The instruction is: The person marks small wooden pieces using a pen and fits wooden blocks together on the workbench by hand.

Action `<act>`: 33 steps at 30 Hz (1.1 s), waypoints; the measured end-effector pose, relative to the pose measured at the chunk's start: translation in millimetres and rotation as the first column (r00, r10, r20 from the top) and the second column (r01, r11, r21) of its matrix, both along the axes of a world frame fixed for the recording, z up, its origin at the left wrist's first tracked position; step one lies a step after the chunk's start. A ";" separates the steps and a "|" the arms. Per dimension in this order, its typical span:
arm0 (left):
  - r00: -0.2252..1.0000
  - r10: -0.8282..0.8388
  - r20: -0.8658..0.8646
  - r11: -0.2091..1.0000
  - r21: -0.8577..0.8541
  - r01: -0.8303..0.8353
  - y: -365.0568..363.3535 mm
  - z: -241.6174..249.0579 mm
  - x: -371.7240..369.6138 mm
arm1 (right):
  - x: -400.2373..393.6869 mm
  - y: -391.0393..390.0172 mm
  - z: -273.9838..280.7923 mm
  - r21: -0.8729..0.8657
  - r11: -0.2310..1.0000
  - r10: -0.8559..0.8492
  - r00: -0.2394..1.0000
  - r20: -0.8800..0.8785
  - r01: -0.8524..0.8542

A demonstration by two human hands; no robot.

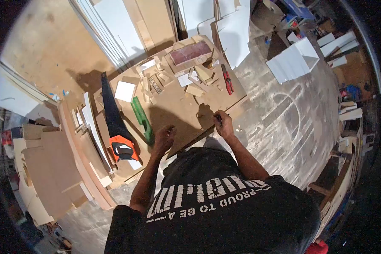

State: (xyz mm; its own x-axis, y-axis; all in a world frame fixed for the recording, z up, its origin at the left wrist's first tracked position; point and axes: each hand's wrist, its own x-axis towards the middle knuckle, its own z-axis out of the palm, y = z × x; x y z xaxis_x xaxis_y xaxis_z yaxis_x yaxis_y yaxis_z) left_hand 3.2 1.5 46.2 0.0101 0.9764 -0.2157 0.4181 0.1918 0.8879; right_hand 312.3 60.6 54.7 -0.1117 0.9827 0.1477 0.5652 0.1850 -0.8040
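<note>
My left hand [165, 137] hovers at the near edge of the brown board tabletop [178, 113], fingers curled in; whether anything is inside them I cannot make out. To the right, my right hand [223, 122] is closed around a small dark object [219, 120], too small to name. A green tool with a notched edge [142, 116] lies just left of my left hand. Farther left rests a handsaw [116, 122] with a black blade and orange handle. Beyond my right hand, a red and black utility knife [227, 80] lies near the table's right edge.
Small wood offcuts [194, 86] are scattered over the table's middle. Behind them sits a wooden block with a dark red face [190, 53]. A white square piece [125, 91] lies near the saw blade. Boards and strips [89, 139] lean at the left; a white box [290, 63] stands on the floor.
</note>
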 end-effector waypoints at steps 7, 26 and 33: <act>0.908 0.147 0.392 0.984 -0.154 -0.093 44.5 75.3 109.3 | -12.1 35.7 23.1 -0.191 0.893 0.309 0.863 -0.400 -0.408; 0.553 0.752 0.360 0.646 -0.232 -0.727 8.2 56.1 186.1 | 12.5 75.8 73.6 -0.433 0.317 0.604 0.531 -0.594 -0.844; 0.624 0.722 0.298 0.684 -0.175 -0.708 9.8 57.0 181.1 | 10.0 77.7 46.8 -0.221 0.399 0.739 0.455 -0.496 -0.890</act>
